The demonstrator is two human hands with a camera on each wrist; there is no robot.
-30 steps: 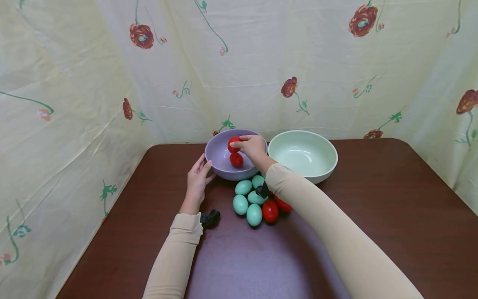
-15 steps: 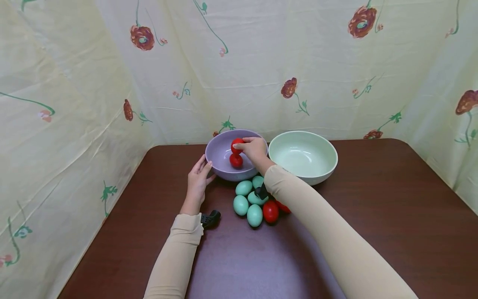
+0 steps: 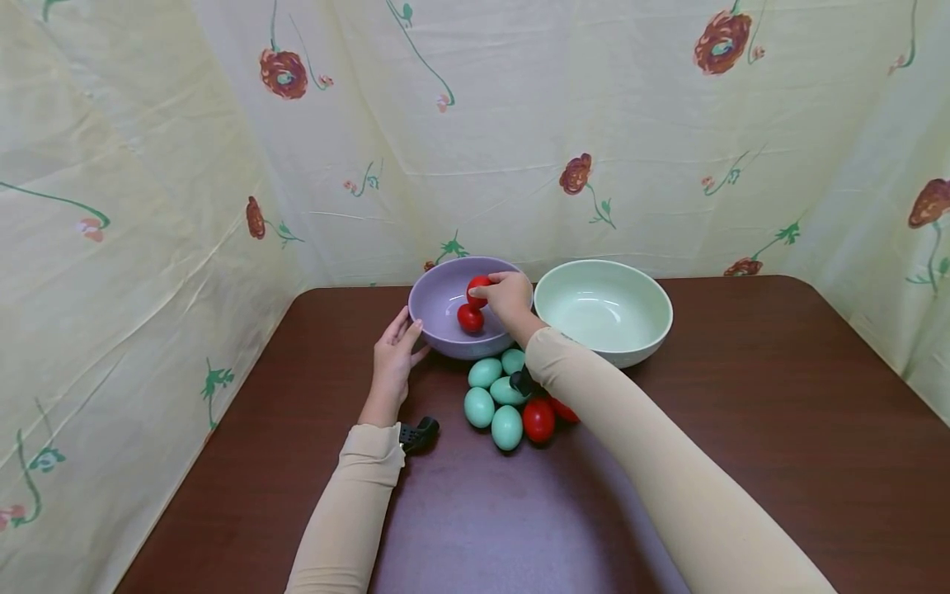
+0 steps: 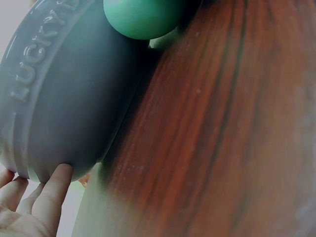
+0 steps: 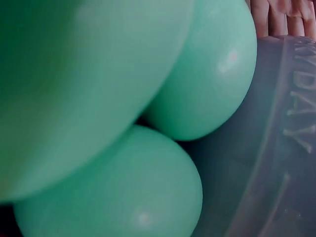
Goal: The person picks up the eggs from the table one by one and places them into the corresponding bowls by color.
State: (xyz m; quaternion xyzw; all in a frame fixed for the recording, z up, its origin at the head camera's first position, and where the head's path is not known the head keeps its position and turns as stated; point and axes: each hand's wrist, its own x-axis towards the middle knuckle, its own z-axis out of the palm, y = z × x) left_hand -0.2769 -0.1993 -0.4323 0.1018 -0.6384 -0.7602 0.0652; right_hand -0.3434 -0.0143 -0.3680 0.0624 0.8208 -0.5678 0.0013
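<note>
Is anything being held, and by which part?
The right hand holds a red egg by its middle; the left hand only touches the outside of the purple bowl.

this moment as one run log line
right hand: pinches red egg at purple bowl | left hand: touches purple bowl | inside purple bowl: another red egg | pale green bowl: no eggs visible

Room to pass lies over the table's (image 3: pixel 787 429) right side, while green eggs (image 3: pixel 486 373) block the purple bowl's (image 3: pixel 436 312) front.
</note>
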